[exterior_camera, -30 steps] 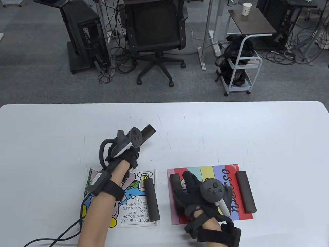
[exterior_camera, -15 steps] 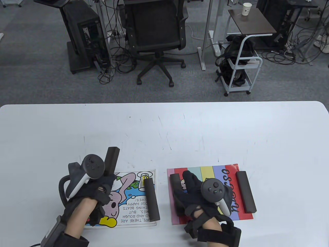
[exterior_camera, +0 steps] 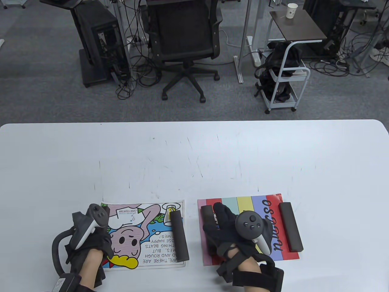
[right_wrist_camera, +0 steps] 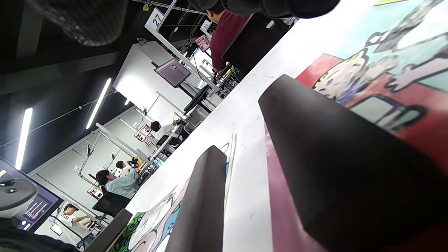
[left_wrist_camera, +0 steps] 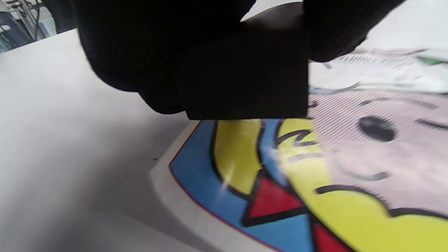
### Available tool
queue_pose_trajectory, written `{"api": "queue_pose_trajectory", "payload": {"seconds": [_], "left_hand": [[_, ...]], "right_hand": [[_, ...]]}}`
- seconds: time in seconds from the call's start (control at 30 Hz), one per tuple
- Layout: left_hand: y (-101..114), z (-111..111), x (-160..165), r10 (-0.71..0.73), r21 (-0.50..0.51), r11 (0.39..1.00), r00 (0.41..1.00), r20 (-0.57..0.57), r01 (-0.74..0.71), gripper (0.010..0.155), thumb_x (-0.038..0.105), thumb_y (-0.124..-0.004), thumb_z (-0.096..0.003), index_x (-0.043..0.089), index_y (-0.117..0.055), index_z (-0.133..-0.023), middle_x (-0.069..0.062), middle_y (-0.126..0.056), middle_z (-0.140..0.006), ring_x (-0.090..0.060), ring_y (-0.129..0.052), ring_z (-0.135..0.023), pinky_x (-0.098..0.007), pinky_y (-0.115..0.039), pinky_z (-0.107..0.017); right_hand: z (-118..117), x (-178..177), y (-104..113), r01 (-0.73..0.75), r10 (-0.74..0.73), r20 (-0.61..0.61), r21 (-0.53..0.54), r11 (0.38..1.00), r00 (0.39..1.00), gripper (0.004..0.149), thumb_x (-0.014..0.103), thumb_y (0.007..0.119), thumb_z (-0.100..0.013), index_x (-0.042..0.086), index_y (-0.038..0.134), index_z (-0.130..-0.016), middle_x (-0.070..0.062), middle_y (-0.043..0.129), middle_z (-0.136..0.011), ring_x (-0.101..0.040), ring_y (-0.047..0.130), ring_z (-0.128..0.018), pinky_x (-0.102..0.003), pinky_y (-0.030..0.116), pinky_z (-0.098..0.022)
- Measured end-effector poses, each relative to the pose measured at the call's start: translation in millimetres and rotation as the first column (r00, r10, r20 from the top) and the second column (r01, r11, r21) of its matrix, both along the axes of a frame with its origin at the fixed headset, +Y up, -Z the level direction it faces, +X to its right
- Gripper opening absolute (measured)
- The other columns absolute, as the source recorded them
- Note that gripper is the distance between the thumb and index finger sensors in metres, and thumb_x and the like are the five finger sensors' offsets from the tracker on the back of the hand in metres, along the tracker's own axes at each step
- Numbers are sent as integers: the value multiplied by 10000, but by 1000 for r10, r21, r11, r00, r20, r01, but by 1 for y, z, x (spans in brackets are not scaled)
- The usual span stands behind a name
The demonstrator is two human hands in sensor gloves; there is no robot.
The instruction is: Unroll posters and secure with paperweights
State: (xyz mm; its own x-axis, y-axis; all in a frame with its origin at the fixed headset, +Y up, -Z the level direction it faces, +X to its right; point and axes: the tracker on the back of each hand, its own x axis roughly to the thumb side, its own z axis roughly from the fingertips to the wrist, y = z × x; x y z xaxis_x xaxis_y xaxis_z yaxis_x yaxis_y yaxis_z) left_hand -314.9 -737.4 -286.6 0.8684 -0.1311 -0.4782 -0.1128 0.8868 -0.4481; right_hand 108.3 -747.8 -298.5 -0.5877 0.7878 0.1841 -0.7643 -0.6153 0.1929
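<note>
A cartoon poster [exterior_camera: 146,231] lies flat at the table's front left, with a dark paperweight bar [exterior_camera: 178,235] on its right edge. My left hand [exterior_camera: 94,243] is at its left edge and grips a second dark bar [left_wrist_camera: 245,77], held low over that edge; the hand hides this bar in the table view. A striped poster [exterior_camera: 258,210] lies to the right with a bar [exterior_camera: 290,226] on its right edge. My right hand [exterior_camera: 225,226] rests flat on this poster and over its left bar [exterior_camera: 207,213], which also shows in the right wrist view [right_wrist_camera: 343,168].
The white table [exterior_camera: 194,152] stretches bare behind the posters. Beyond its far edge stand an office chair [exterior_camera: 185,39], a computer tower [exterior_camera: 100,39] and a small white cart [exterior_camera: 285,82] on the floor. A cable loop [exterior_camera: 56,246] hangs by my left wrist.
My left hand has carried the bar from behind the cartoon poster down and left to its left edge, uncovering the picture. My right hand has stayed on the striped poster.
</note>
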Motion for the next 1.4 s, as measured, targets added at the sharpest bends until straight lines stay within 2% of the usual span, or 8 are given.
{"api": "queue_pose_trajectory", "payload": {"seconds": [0.33, 0.47, 0.63, 0.73, 0.87, 0.97, 1.07, 1.4], "left_hand": [[-28, -6, -3, -119, -131, 984, 993, -9, 117, 711, 532, -800, -442, 55, -690, -957, -172, -841, -807, -273, -1026, -623, -376, -911, -408], [-23, -6, 1, -126, -125, 984, 992, 14, 127, 730, 542, -741, -457, 70, -631, -1002, -176, -793, -893, -320, -988, -707, -421, -885, -461], [8, -6, 15, -70, 50, 997, 991, 113, 65, 778, 566, -696, -462, 103, -517, -1062, -202, -637, -1037, -409, -847, -868, -494, -810, -560], [32, -4, 31, 15, 208, 976, 972, 237, -66, 785, 564, -694, -463, 114, -490, -1073, -205, -578, -1072, -441, -762, -932, -524, -768, -601], [54, 1, 56, 176, 329, 880, 879, 443, -342, 784, 563, -690, -468, 128, -471, -1083, -204, -531, -1097, -465, -681, -979, -549, -722, -642], [57, 4, 75, 269, 302, 807, 771, 577, -507, 777, 565, -677, -479, 138, -459, -1090, -207, -469, -1118, -484, -601, -1013, -573, -672, -673], [50, 7, 91, 292, 274, 760, 686, 666, -589, 785, 585, -666, -484, 148, -447, -1098, -199, -442, -1132, -492, -558, -1030, -585, -646, -689], [6, 7, 107, 338, 235, 691, 592, 731, -684, 816, 643, -636, -480, 166, -428, -1108, -183, -440, -1146, -498, -547, -1038, -592, -639, -694]], "right_hand": [[0, -1, 1, 4, -4, 1, 8, 1000, 1000, 806, 547, 714, -448, 96, 349, -1008, -229, 362, -1050, -513, 433, -908, -539, 518, -669], [0, -2, 2, -13, 13, 4, 21, 1000, 1000, 805, 544, 716, -447, 97, 350, -1008, -228, 359, -1052, -514, 428, -910, -543, 512, -670], [1, -3, 4, -12, 13, -2, 35, 999, 1000, 806, 542, 717, -447, 97, 349, -1008, -227, 355, -1052, -516, 424, -910, -544, 509, -670], [3, -5, 8, -28, 28, -2, 55, 998, 1000, 805, 540, 721, -446, 99, 352, -1009, -231, 353, -1054, -517, 422, -911, -546, 507, -671], [6, -8, 15, -78, 79, -8, 101, 992, 997, 810, 539, 729, -442, 100, 354, -1010, -232, 347, -1056, -522, 411, -914, -552, 499, -674], [8, -12, 17, -117, 121, -19, 124, 985, 992, 816, 541, 728, -434, 102, 355, -1011, -229, 346, -1059, -524, 400, -919, -557, 493, -677], [10, -15, 18, -152, 158, -35, 131, 980, 987, 831, 555, 736, -431, 104, 351, -1012, -231, 339, -1061, -527, 385, -924, -564, 483, -681], [9, -15, 12, -168, 172, -43, 88, 982, 984, 837, 563, 730, -430, 101, 345, -1012, -232, 337, -1062, -531, 373, -925, -571, 475, -682]]}}
